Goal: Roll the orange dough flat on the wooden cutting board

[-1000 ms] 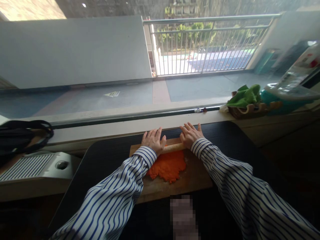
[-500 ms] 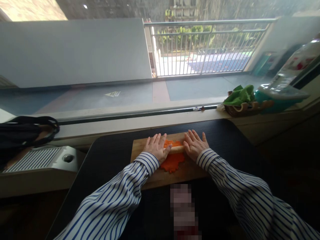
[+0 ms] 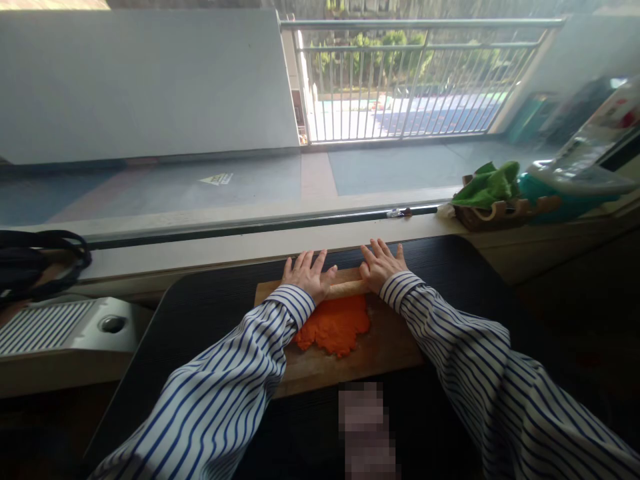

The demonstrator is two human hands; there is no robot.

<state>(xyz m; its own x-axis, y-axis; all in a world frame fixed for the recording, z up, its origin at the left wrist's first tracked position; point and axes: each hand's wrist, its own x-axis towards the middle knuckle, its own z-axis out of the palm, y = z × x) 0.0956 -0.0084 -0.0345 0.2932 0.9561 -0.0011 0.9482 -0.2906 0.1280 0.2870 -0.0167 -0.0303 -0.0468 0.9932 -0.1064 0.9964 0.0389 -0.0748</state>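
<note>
Orange dough [image 3: 335, 325], one piece, lies mid-board, already pressed into a flat sheet. Flattening looks well along but, I'd judge, unfinished: the near rim is ragged and the surface lumpy, so evening out seems left. Nothing cut or lifted off the board [image 3: 390, 343]. Thickness: can't tell.

One pin [image 3: 347, 289], lying crosswise on the far part of the board, at the dough's far edge; its ends are hidden under the hands. Left hand [image 3: 307, 275] on its left end, right hand [image 3: 383, 267] on its right end, both palm down, fingers spread and stretched past the pin, not curled round it.

Counts: two hands, one dough sheet, one pin, one board, one table [image 3: 215, 300] under the board. Beyond the board to the right: one green cloth [image 3: 487, 185] on one basket [image 3: 480, 219], one tub [image 3: 555, 203], one bottle [image 3: 597, 133]. Well left of the board: one bag [image 3: 25, 267].
</note>
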